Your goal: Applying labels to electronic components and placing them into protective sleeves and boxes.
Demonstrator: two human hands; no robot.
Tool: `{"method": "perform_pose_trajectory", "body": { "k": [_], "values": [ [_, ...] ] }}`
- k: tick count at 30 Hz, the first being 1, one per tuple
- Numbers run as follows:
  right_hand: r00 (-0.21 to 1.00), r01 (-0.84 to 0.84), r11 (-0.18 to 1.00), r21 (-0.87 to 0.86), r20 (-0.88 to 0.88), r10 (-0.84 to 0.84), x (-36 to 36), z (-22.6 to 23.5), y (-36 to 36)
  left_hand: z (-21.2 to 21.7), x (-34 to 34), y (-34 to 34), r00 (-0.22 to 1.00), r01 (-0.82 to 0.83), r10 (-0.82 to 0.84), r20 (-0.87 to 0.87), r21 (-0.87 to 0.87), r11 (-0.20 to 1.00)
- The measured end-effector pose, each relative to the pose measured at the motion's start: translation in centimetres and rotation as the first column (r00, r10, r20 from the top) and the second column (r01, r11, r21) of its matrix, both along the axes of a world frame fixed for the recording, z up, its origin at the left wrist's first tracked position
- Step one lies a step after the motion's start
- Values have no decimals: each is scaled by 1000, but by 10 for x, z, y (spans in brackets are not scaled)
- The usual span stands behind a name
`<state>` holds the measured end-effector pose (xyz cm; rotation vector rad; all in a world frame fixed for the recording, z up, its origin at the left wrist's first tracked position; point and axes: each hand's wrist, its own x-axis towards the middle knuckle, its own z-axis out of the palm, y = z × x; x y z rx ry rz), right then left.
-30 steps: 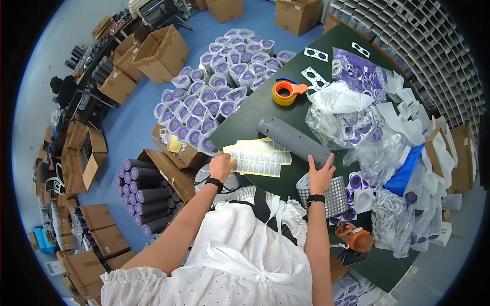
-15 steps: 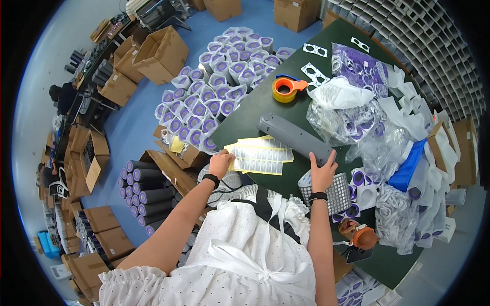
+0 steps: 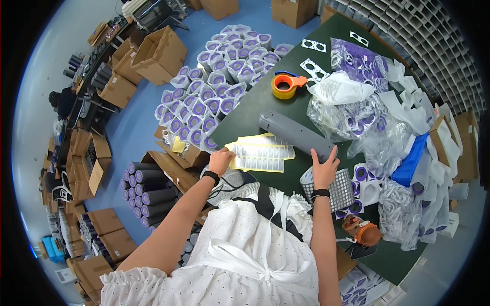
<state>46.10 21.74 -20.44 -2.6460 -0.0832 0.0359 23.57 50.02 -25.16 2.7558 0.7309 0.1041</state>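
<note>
My left hand (image 3: pixel 220 160) pinches the near-left corner of a stack of yellow-backed label sheets (image 3: pixel 263 153) lying on the dark green table (image 3: pixel 255 104). My right hand (image 3: pixel 324 169) reaches to the near end of a long grey plastic bar (image 3: pixel 296 135) and touches it with spread fingers. Under my right wrist stands a grey mesh basket (image 3: pixel 343 189) with purple-and-white rings. Both wrists wear a dark band.
An orange tape dispenser (image 3: pixel 286 84) sits farther back. Clear bags of purple rings (image 3: pixel 357 120) and a blue bin (image 3: pixel 412 160) crowd the right side. Purple-capped tubes (image 3: pixel 214 86) stand on the blue floor, with dark tubes (image 3: pixel 145 191) and cardboard boxes (image 3: pixel 161 53) to the left.
My left hand has shifted right along the label sheets. My right hand has moved up from the basket to the end of the grey bar.
</note>
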Motion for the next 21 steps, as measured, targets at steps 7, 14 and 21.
{"method": "perform_pose_trajectory", "body": {
  "k": [7, 14, 21],
  "values": [
    [1000, 10, 1000, -12, -2, -10, 1, 1, -1, 1, 2, 4, 995, 89, -87, -41, 40, 995],
    [998, 2, 1000, 6, 62, -2, 1, -1, -1, 8, 5, 5, 986, 148, -142, -86, 76, 986],
    [996, 16, 999, 38, 92, -19, 0, -4, -1, 7, 8, 15, 1000, -1, -1, -19, -119, 993]
  ]
}}
